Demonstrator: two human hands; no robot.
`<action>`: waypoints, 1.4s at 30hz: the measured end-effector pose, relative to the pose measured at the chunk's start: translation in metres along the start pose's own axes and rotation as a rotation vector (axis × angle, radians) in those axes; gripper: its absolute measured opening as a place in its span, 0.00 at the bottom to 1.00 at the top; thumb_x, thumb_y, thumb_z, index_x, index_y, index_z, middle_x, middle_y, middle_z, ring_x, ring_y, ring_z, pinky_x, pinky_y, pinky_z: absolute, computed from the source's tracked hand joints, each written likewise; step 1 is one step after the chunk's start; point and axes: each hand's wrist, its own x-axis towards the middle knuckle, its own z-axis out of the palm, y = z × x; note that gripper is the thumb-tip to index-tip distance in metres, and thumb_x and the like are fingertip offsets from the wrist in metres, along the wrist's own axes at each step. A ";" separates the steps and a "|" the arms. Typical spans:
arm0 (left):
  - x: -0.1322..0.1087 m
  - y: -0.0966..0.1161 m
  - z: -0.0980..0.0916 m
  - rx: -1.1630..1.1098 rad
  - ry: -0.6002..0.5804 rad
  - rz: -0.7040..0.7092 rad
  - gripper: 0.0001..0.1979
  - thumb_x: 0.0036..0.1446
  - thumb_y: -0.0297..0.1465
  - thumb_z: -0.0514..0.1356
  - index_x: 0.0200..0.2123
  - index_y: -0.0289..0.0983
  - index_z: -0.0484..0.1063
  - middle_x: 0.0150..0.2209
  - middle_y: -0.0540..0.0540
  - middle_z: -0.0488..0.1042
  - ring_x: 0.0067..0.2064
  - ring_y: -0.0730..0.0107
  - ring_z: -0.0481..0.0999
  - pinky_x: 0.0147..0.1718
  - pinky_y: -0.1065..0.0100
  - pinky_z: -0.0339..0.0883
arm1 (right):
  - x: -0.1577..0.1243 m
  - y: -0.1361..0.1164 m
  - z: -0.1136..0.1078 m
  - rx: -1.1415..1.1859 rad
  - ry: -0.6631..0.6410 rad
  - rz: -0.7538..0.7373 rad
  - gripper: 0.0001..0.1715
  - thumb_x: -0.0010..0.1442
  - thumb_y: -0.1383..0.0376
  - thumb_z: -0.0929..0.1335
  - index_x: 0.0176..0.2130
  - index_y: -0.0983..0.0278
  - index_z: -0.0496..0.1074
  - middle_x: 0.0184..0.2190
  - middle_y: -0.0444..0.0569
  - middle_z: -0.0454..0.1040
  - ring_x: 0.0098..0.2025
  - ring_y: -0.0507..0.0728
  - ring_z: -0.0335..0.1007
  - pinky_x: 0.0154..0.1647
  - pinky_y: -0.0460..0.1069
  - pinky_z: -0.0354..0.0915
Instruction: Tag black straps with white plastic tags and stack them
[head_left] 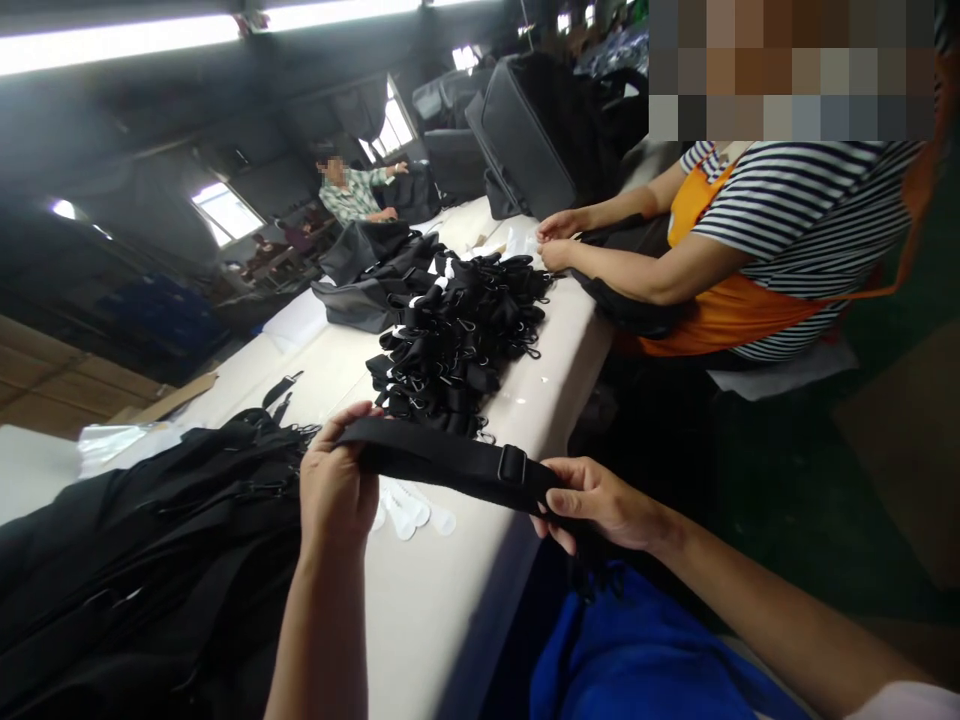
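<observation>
In the head view, a black strap [442,462] is held above the near table [424,600], gripped by the left hand [334,485], pinched by the right hand [604,505]; folding seems in hand; aligned layers are probably called for next.

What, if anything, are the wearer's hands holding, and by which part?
A black strap, folded lengthwise: the left hand holds one end of the folded length, the right hand the other, near the slide buckle.
</observation>
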 end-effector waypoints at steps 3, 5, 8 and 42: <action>-0.001 -0.023 -0.021 0.059 -0.043 -0.076 0.12 0.39 0.22 0.69 0.32 0.34 0.78 0.33 0.48 0.80 0.37 0.74 0.77 0.38 0.75 0.70 | -0.001 -0.011 0.002 0.006 0.083 -0.079 0.19 0.59 0.57 0.73 0.43 0.66 0.69 0.30 0.48 0.76 0.21 0.46 0.65 0.19 0.40 0.58; -0.004 -0.033 -0.033 0.076 -0.061 -0.103 0.11 0.40 0.25 0.70 0.32 0.35 0.78 0.33 0.49 0.80 0.36 0.74 0.77 0.37 0.74 0.69 | 0.000 -0.019 0.001 -0.011 0.113 -0.098 0.29 0.57 0.58 0.74 0.53 0.64 0.65 0.31 0.47 0.76 0.22 0.47 0.65 0.19 0.40 0.58; -0.007 -0.038 -0.043 0.089 -0.026 -0.081 0.11 0.39 0.25 0.69 0.32 0.36 0.78 0.32 0.50 0.79 0.36 0.74 0.76 0.37 0.75 0.68 | 0.002 -0.030 -0.001 -0.073 0.114 -0.020 0.45 0.52 0.61 0.77 0.63 0.63 0.58 0.30 0.45 0.75 0.23 0.46 0.63 0.19 0.39 0.57; -0.128 -0.079 0.020 0.379 -0.669 0.133 0.34 0.63 0.40 0.58 0.68 0.45 0.47 0.66 0.40 0.60 0.69 0.52 0.55 0.65 0.55 0.55 | 0.049 -0.035 0.061 -0.290 0.258 -0.332 0.20 0.59 0.57 0.72 0.48 0.64 0.70 0.35 0.47 0.78 0.29 0.51 0.75 0.32 0.47 0.74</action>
